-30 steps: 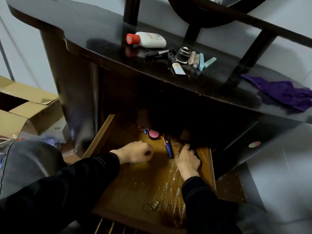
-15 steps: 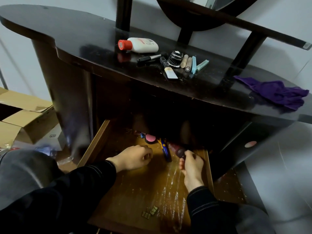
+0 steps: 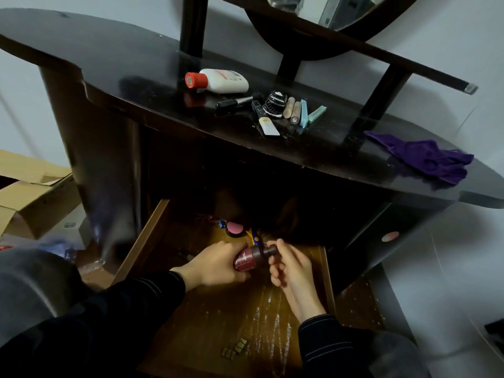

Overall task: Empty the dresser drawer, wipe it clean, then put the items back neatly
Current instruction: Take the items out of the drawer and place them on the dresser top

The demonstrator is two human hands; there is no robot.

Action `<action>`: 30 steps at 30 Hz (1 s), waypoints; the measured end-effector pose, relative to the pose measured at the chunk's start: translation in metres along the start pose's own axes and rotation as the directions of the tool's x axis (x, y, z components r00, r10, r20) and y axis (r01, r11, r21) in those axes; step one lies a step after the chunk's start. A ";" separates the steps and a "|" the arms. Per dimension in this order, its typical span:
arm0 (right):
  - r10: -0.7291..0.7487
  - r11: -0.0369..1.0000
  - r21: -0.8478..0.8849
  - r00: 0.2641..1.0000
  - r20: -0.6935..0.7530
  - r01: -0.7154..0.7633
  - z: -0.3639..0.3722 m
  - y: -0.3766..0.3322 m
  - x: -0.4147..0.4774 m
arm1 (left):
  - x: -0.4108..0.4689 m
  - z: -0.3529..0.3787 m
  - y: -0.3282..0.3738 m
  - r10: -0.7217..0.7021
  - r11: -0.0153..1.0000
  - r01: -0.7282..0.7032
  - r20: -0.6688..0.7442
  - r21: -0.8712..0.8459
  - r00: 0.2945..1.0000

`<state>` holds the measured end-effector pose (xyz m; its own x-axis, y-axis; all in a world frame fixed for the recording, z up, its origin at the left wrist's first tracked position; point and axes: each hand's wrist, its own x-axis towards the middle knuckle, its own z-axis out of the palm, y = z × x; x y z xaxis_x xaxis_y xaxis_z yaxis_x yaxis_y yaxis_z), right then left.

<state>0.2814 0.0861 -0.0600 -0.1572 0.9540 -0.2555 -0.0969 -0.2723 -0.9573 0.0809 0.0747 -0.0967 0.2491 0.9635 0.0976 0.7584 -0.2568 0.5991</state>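
Observation:
The wooden drawer (image 3: 144, 241) stands pulled out under the dark dresser top (image 3: 114, 77). Over its middle, my left hand (image 3: 215, 264) grips the body of a small dark red bottle (image 3: 246, 259). My right hand (image 3: 290, 268) pinches the bottle's dark cap with its fingertips. Behind the hands, at the drawer's back, lie a round pink compact (image 3: 234, 228) and a blue and yellow item (image 3: 255, 236). Several small clips (image 3: 234, 349) lie near the drawer's front. On the dresser top sit a white bottle with a red cap (image 3: 221, 81), a marker (image 3: 234, 102) and several small cosmetics (image 3: 283, 110).
A purple cloth (image 3: 425, 159) lies on the right of the dresser top. Open cardboard boxes (image 3: 30, 192) stand on the floor at left. A mirror frame (image 3: 308, 31) and a shelf rise behind the dresser top. My knee (image 3: 30, 285) is at lower left.
My right hand pulled the dark red bottle out from the drawer's back right. My left hand came over and took hold of its body; both hands now hold it.

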 end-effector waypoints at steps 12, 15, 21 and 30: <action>-0.169 0.518 -0.855 0.981 -0.099 0.003 -0.001 0.033 0.040 | -0.003 -0.010 -0.010 -0.569 0.534 0.515 0.165 -0.670 0.806; -0.241 0.280 -0.960 0.969 -0.052 0.019 0.016 0.034 0.060 | -0.003 -0.009 -0.006 -0.635 0.297 0.496 0.219 -0.816 0.741; -0.209 0.063 -0.993 0.972 -0.110 -0.099 0.030 0.038 0.089 | -0.002 -0.014 -0.010 -0.668 0.134 0.485 0.282 -0.864 0.688; -0.143 0.248 -0.963 0.979 -0.147 -0.108 -0.004 0.022 0.056 | -0.008 -0.010 -0.001 -0.621 0.201 0.517 0.300 -0.832 0.724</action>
<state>0.2746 0.1340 -0.0963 0.0044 0.9911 -0.1330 0.9391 -0.0499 -0.3401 0.0721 0.0676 -0.0906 -0.1101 0.8347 -0.5396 -0.2195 0.5091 0.8323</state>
